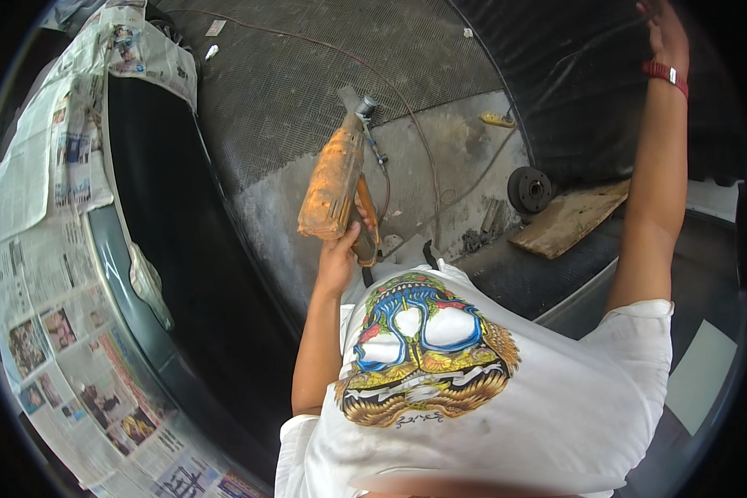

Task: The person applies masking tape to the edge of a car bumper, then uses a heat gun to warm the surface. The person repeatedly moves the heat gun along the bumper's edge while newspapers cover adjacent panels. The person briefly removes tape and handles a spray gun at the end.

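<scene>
My left hand (337,261) is wrapped round the handle of a worn orange heat gun (332,183), held in front of my body. Its nozzle points away from me, over the floor. Just past the nozzle, a round metal part (366,105) shows, with a hose fitting (379,153) nearby. My right hand (668,37) is raised high at the far right, fingers stretched out, with a red band on the wrist. It holds nothing and is close to a black sheet-like surface (589,75); whether it touches that is unclear.
At left, a glossy black panel (174,191) is bordered by taped newspaper (66,274) and a blue-grey body part (129,274). A thin hose (390,87) crosses the floor. On the right lie a dark round drum (520,202), a wooden board (573,222) and a yellow power strip (498,120).
</scene>
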A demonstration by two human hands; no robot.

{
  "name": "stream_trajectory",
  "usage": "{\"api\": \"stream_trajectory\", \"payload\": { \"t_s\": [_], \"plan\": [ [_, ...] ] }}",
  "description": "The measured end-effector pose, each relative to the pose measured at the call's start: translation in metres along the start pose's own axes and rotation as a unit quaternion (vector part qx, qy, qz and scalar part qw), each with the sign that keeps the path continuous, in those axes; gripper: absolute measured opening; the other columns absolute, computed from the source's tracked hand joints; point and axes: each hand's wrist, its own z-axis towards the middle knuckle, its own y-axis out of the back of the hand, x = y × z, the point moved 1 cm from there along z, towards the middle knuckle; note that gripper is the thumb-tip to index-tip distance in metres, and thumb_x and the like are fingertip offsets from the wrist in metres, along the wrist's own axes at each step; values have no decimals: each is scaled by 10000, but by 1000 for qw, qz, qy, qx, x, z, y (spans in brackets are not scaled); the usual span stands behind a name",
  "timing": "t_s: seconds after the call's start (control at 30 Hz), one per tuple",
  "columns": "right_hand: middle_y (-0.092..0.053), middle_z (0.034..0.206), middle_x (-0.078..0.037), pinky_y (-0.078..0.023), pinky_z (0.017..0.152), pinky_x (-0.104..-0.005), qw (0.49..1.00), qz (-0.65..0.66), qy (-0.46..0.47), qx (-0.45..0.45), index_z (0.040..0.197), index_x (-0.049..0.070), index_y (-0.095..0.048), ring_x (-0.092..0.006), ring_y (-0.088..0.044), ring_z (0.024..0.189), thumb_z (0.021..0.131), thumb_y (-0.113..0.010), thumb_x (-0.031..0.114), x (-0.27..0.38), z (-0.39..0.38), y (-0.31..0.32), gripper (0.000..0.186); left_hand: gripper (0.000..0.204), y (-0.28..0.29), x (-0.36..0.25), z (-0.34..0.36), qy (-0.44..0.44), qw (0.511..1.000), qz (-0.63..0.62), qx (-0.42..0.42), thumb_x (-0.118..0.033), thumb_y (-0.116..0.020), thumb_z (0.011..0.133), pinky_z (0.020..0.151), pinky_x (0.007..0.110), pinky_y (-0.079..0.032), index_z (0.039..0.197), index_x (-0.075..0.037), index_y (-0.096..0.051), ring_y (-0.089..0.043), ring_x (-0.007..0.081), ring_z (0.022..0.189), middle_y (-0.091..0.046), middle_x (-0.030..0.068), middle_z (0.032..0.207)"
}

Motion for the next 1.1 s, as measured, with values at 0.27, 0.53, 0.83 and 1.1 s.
{"api": "stream_trajectory", "payload": {
  "t_s": [0.27,0.53,0.83,1.1],
  "plan": [
    [-737,1152,-76,-546,800,-325,936,-41,-346,-55,1209,42,-700,-205,-717,1013,910,-808,446,-246,14,27,514,453,39,-39,130,69,993,-97,-23,-77,-493,932,1022,393,-497,1377,9,-479,-599,219,1116,-601,116,1248],
    [-704,1309,-108,-553,896,-327,888,-79,-446,-75,1336,13,-653,-233,-710,1100,949,-768,400,-345,-43,16,559,556,36,-97,237,69,996,-45,-32,-64,-497,850,1046,410,-493,1401,6,-456,-595,234,1149,-592,123,1275],
    [-724,1108,-64,-524,742,-262,914,6,-403,48,1270,17,-680,-122,-671,872,1028,-674,298,-440,20,-108,372,477,-46,-115,347,148,984,10,-103,-146,-562,908,1017,398,-501,1365,-43,-472,-592,225,1129,-589,115,1249],
    [-720,1079,-31,-521,803,-226,912,168,-333,171,1274,-5,-689,-102,-676,938,1013,-713,263,-385,58,-210,374,469,-116,-107,416,169,976,52,-129,-146,-552,937,1009,395,-507,1386,-33,-477,-597,227,1130,-598,127,1242]
  ]
}}
